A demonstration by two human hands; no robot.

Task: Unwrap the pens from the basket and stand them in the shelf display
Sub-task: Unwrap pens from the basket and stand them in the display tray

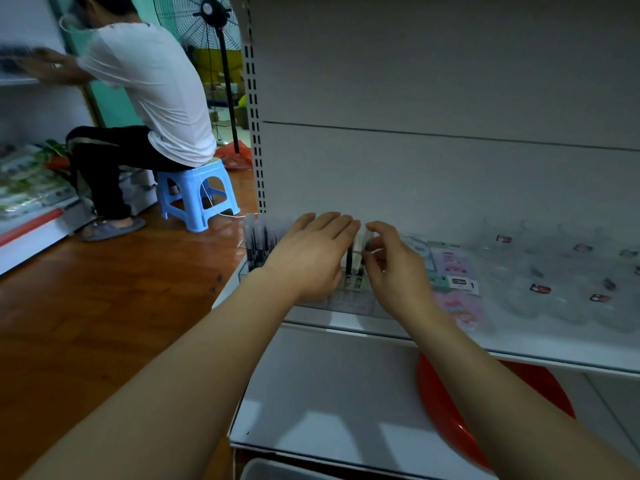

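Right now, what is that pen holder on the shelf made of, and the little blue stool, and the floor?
The pen holder looks like clear glossy plastic: you can see the pens and the shelf through it. The blue stool seems to be moulded plastic, one smooth colour with a soft shine. The floor looks like polished wood or wood-look planks, reddish-brown, with plank seams and reflections.

A single wide-angle view from the person's head looks forward and down, close over both forearms. It faces the white shelf point(450, 344) and its back panel; edges bend outward.
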